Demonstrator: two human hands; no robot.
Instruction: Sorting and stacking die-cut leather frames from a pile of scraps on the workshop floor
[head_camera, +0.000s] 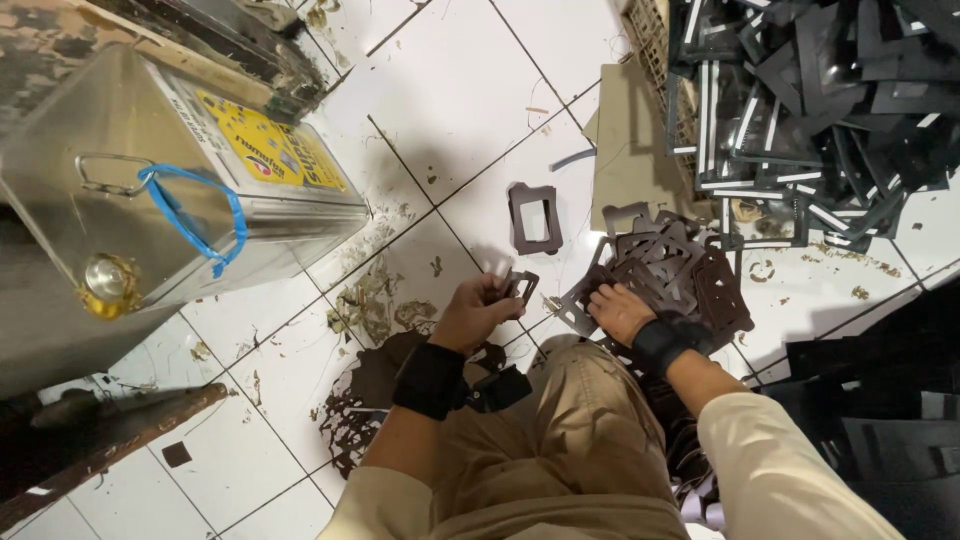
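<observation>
My left hand (478, 308) grips a small dark brown frame-shaped cut-out (520, 286) just above the white tiled floor. My right hand (620, 310) rests flat on a loose pile of similar brown frame pieces (668, 268), fingers spread on the near edge of the heap. A single brown rectangular frame (534, 218) lies alone on the tile beyond my left hand. Both wrists wear black bands. My bent knee in beige trousers (560, 430) sits between the arms.
A large square metal tin (150, 200) with a blue strap on its handle stands at left. Several black frames are heaped (810, 100) at the top right beside a cardboard sheet (625, 140). Brown scraps (375, 385) litter the floor. Black sheets (880, 400) lie at right.
</observation>
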